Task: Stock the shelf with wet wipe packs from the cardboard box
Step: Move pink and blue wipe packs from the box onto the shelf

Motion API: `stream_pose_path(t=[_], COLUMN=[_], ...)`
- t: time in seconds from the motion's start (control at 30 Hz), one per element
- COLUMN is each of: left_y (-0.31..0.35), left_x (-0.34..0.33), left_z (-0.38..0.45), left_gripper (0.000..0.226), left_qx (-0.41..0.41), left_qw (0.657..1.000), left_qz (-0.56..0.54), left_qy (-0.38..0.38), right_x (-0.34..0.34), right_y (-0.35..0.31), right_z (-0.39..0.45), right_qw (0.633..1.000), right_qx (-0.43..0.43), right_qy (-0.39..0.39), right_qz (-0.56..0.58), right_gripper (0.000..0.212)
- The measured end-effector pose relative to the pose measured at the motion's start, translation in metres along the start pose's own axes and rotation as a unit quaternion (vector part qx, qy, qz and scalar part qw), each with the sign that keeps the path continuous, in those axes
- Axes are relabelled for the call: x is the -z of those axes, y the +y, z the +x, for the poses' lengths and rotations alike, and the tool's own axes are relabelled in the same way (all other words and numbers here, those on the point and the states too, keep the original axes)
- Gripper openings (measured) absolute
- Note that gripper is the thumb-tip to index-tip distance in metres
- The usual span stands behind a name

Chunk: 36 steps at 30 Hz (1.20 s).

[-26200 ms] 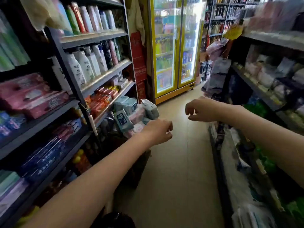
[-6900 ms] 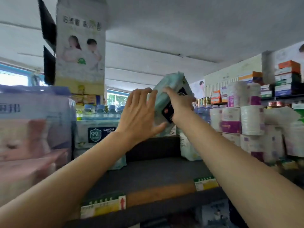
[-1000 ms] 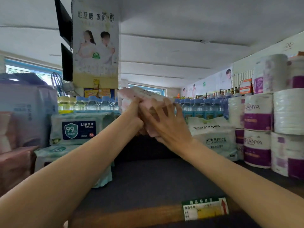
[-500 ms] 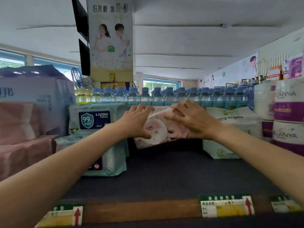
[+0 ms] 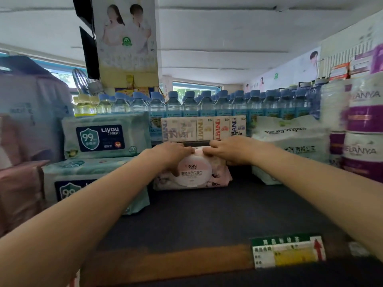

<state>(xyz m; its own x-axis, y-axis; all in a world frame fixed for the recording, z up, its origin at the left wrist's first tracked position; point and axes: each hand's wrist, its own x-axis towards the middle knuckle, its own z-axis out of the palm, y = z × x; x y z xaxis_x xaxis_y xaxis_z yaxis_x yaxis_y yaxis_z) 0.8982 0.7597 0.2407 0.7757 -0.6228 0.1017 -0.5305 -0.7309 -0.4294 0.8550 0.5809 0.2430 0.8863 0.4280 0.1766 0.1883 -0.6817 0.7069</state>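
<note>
Fingers [image 5: 186,150] of both hands curled over one pink wet wipe pack [image 5: 192,175] on the shelf [image 5: 207,214], beside two stacked green packs [image 5: 103,154].

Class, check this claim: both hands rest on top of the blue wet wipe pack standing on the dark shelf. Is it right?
Not quite. In the head view, the left hand and right hand rest on a pink wet wipe pack, not a blue one, standing on the dark shelf.
</note>
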Motion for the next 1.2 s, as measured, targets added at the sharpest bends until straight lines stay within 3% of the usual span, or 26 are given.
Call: stream_pose_path(t=[0.1,0.2,0.3,0.37,0.47,0.53,0.63,0.73,0.83,1.03,1.13,1.2], left_y=[0.001,0.016,0.042,0.065,0.118,0.166,0.247,0.349,0.425,0.538,0.59,0.625], left_x=[0.002,0.014,0.034,0.046,0.059,0.062,0.053,0.042,0.032,-0.004,-0.032,-0.048], left_z=[0.0,-0.013,-0.033,-0.049,-0.087,-0.113,-0.159,-0.247,-0.343,-0.516,-0.605,-0.659], left_gripper=[0.076,0.045,0.03,0.024,0.02,0.021,0.027,0.044,0.056,0.06,0.06,0.062], left_qx=[0.019,0.0,-0.021,-0.032,-0.068,-0.117,-0.197,-0.305,-0.405,-0.564,-0.625,-0.66], left_qw=[0.999,0.976,0.895,0.846,0.769,0.742,0.767,0.806,0.816,0.746,0.71,0.691], left_qz=[-0.038,-0.151,-0.304,-0.384,-0.511,-0.553,-0.543,-0.491,-0.408,-0.352,-0.314,-0.277], left_qy=[0.015,0.157,0.325,0.37,0.379,0.361,0.281,0.124,0.064,-0.017,-0.084,-0.103], right_x=[0.006,0.016,0.032,0.047,0.074,0.088,0.102,0.127,0.161,0.227,0.257,0.271], right_y=[-0.003,-0.002,-0.004,-0.011,-0.033,-0.055,-0.107,-0.191,-0.28,-0.451,-0.538,-0.591], right_z=[-0.005,-0.027,-0.061,-0.092,-0.164,-0.229,-0.326,-0.459,-0.571,-0.739,-0.812,-0.851], right_qw=[0.999,0.996,0.983,0.969,0.927,0.887,0.817,0.735,0.65,0.531,0.458,0.432], right_qx=[-0.029,-0.094,-0.18,-0.244,-0.366,-0.448,-0.566,-0.666,-0.732,-0.776,-0.789,-0.79], right_qy=[0.014,0.013,0.016,0.023,0.056,0.077,0.063,-0.066,-0.164,-0.318,-0.366,-0.381], right_qz=[-0.008,-0.001,-0.008,0.002,0.061,0.077,0.091,0.11,0.124,0.123,0.183,0.21], right_gripper=[0.049,0.054,0.057,0.053,0.043,0.036,0.029,0.025,0.025,0.032,0.034,0.034])
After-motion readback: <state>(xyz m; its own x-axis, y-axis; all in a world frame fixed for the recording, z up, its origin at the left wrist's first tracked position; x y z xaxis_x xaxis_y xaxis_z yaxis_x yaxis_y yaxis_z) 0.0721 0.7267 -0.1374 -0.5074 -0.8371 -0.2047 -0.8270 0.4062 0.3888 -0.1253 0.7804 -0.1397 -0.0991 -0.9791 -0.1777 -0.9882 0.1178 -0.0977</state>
